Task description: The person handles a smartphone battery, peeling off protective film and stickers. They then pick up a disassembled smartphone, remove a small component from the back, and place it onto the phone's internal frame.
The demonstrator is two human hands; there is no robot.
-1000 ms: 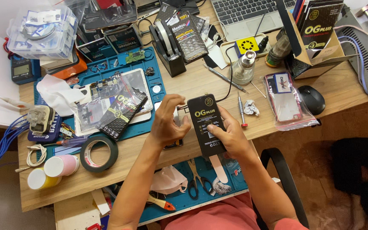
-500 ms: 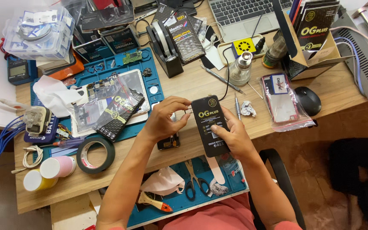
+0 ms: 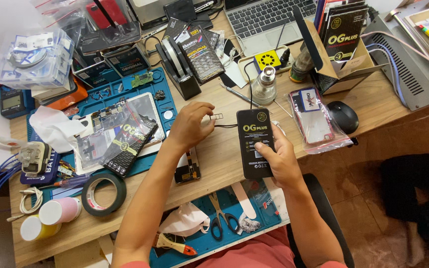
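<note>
Cluttered wooden desk, blue work mats, laptop at 12 o'clock, tape roll at 8 o'clock, slim black glossy box at centre gripped by right hand, left hand pinching small white tab

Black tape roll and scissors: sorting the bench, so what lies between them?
In the head view, the person's left forearm crosses bare wood between the tape roll and scissors.

Wooden desk over brown tiled floor — black chair tucked beneath.
</note>
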